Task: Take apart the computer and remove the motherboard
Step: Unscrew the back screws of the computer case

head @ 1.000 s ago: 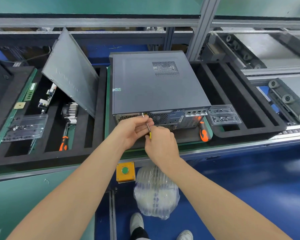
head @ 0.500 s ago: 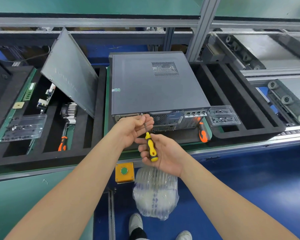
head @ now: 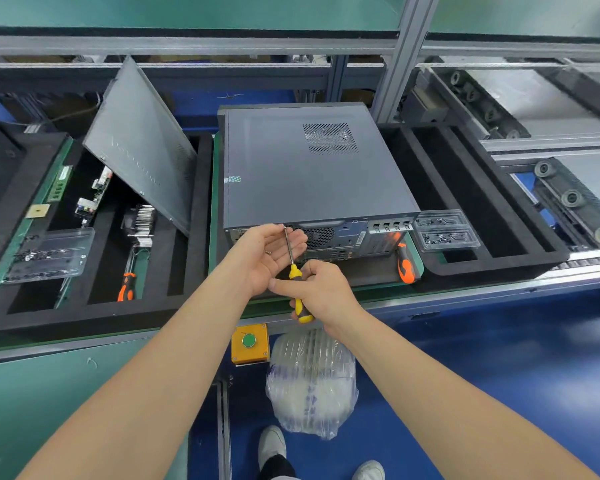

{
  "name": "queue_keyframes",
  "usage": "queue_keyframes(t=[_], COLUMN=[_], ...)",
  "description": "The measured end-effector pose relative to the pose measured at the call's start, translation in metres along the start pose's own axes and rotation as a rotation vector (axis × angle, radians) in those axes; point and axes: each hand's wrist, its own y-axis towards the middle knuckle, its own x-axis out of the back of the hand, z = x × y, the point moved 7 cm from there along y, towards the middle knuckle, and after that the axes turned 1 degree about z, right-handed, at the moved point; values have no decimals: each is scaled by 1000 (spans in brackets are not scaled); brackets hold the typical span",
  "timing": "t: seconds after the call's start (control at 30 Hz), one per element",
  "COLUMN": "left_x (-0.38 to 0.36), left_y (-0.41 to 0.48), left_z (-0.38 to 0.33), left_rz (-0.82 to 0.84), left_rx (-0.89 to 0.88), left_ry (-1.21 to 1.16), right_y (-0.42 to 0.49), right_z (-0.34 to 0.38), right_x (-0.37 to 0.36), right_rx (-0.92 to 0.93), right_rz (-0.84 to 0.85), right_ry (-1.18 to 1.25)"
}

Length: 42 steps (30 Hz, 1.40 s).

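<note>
**Cover on; driver at rear panel**

Nearest, a yellow button box (head: 250, 341) and a plastic bag (head: 312, 379) sit below the bench edge. Above them the right hand (head: 326, 292) is curled round the handle of the yellow screwdriver (head: 303, 311), shaft pointing away toward the machine's rear face; the left hand (head: 265, 254) lies palm-up and relaxed beside the shaft, gripping nothing discernible; whether a screw rests in it cannot be told. Just beyond, the computer (head: 309, 174) lies flat on the black foam tray (head: 371, 271), rear face nearest, cover on; the motherboard is hidden inside. An orange screwdriver (head: 406, 268) and a clear parts tray (head: 444, 232) lie at its near right corner. Judgement: sheet-steel case, stiff, fairly heavy, edges possibly sharp; take the cover by its rear lip; the board is likely fragile, best held by its edges.
</note>
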Motion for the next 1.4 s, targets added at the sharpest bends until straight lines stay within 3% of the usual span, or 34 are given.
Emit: queue_keyframes(t=[0.3, 0.7, 0.93, 1.1, 1.4], left_x=[2, 13, 15, 8, -22], left_y=[-2, -1, 1, 3, 9], left_z=[7, 11, 18, 41, 83], left_rz=[-9, -31, -61, 11, 20], left_rx=[26, -50, -49, 3, 120], left_ry=[-51, 16, -104, -222, -7], right_y=[2, -9, -14, -16, -13], right_z=[-7, -19, -14, -13, -4], right_x=[-2, 10, 25, 43, 89], right_rx=[42, 129, 178, 182, 223], right_rz=[46, 70, 58, 85, 52], right_ry=[-30, -290, -316, -248, -212])
